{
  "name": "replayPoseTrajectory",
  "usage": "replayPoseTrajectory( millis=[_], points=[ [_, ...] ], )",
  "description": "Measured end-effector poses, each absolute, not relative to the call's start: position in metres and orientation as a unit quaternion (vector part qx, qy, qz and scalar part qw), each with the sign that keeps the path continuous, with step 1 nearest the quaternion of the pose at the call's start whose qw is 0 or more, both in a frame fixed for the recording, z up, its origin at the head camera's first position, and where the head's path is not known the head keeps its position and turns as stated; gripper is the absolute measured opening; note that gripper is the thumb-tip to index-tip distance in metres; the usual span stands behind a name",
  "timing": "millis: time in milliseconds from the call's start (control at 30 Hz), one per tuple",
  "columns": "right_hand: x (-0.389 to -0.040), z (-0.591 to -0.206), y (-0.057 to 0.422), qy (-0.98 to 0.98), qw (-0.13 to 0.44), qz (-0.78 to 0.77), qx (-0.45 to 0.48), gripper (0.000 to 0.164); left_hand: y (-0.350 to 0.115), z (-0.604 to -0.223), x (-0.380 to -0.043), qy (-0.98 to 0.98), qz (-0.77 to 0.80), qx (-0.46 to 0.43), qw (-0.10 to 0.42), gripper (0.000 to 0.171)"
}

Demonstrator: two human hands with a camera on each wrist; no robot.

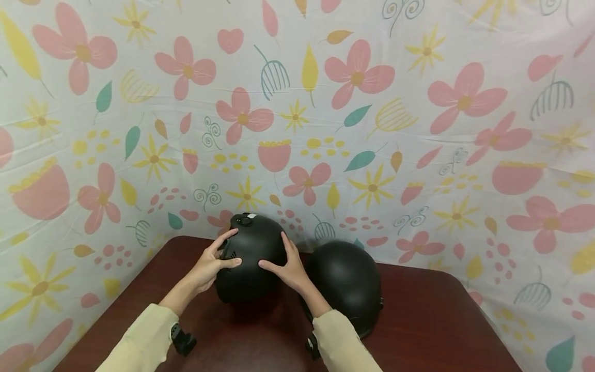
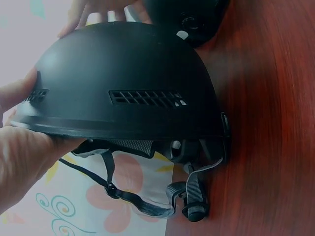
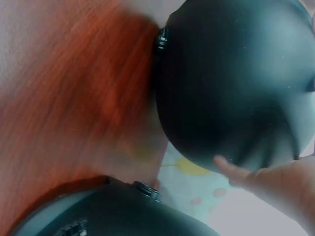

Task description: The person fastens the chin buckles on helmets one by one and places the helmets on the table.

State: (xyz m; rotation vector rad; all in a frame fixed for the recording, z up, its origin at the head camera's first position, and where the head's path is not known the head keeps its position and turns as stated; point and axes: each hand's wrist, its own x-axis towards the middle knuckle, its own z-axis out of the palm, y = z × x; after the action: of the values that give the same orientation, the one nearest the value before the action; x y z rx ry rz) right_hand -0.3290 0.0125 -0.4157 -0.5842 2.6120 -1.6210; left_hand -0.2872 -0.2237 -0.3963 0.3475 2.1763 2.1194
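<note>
A matte black helmet (image 1: 260,245) is held between both hands, tipped on its side near the table's far edge. My left hand (image 1: 209,263) grips its rim, with the thumb on the shell; in the left wrist view the helmet (image 2: 123,73) shows slotted vents and a hanging chin strap (image 2: 142,204). Spread over the shell's other side, my right hand (image 1: 293,263) holds it with thumb and fingers; some fingers are hidden behind the shell in the head view. Whether the helmet touches the table cannot be told. A second black helmet (image 1: 346,284) sits beside the right forearm, dome up.
Dark red-brown wood makes up the table (image 1: 418,320). Behind it hangs a white flower-patterned cloth (image 1: 297,119), close to the held helmet. Black wrist devices (image 1: 183,340) are at the sleeve cuffs.
</note>
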Motion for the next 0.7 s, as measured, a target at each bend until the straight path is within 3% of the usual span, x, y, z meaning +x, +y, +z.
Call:
replayPoseTrajectory(
  millis=[700],
  points=[
    [-0.326,-0.424,0.029,0.802,0.031,-0.573,-0.165,0.103,-0.218,-0.394,-0.292,0.664,0.728,0.136,0.108,0.075]
  ],
)
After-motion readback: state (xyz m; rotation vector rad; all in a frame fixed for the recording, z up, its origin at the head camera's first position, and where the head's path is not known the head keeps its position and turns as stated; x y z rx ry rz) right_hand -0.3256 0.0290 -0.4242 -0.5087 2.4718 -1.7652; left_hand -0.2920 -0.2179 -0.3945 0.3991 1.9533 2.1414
